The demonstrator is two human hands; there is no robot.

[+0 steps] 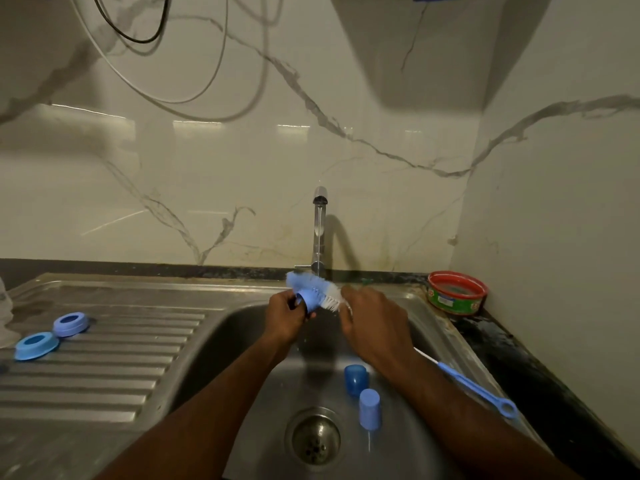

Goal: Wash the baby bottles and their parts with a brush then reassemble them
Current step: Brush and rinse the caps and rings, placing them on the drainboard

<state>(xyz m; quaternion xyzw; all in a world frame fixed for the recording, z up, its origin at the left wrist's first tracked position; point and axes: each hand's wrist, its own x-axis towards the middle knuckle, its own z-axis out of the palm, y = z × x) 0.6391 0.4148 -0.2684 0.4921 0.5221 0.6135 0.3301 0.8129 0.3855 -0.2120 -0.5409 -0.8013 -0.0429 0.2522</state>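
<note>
Sink [242,341]: we hold two blue caps [362,393]; left hand [285,318] grips ring [306,301], right hand [372,323] grips brush [318,289].

White marble-veined wall [242,161], corner at 2 o'clock; steel sink [214,327] at 6; chrome tap [319,230] centre; cables [145,39] at 11.

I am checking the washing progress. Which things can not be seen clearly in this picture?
- Head view: the brush handle is hidden inside the right hand.
- The small blue part is half covered by the left hand.
- A clear object is cut off by the left edge.
</note>
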